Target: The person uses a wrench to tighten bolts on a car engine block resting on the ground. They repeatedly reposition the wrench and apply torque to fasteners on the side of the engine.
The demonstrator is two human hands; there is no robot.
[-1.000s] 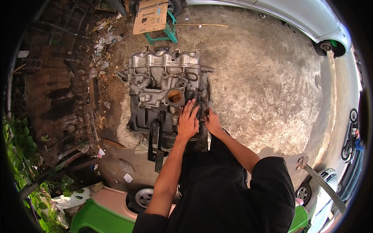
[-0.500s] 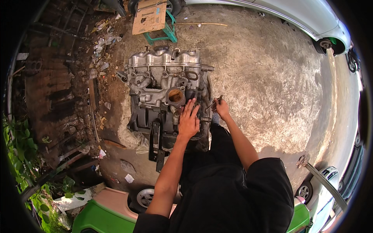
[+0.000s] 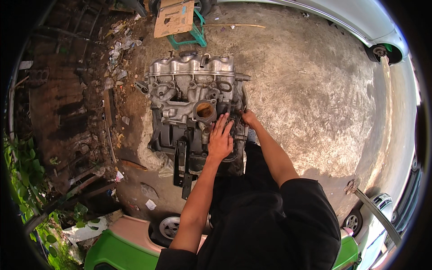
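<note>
A grey metal car engine (image 3: 189, 67) stands on the ground before me, its ribbed cover on the far side. My left hand (image 3: 220, 138) rests on its near right part with fingers stretched out, just below a round brown-lined opening (image 3: 205, 110). At the engine's right edge, my right hand (image 3: 249, 119) is closed round a thin dark wrench, now mostly hidden by the fingers and the engine's side. A black metal bracket (image 3: 181, 164) sticks out from the engine's near side.
Beyond the engine stands a green stool (image 3: 196, 33) with a cardboard sheet (image 3: 174, 20) on it. Litter (image 3: 119, 49) and dark boards lie on the left. A silver car (image 3: 351, 18) is at the far right, and a green and pink vehicle (image 3: 117, 247) is close behind me.
My right hand has moved left with the wrench, from beside the engine up against its right edge. The left hand has stayed in place on the engine.
</note>
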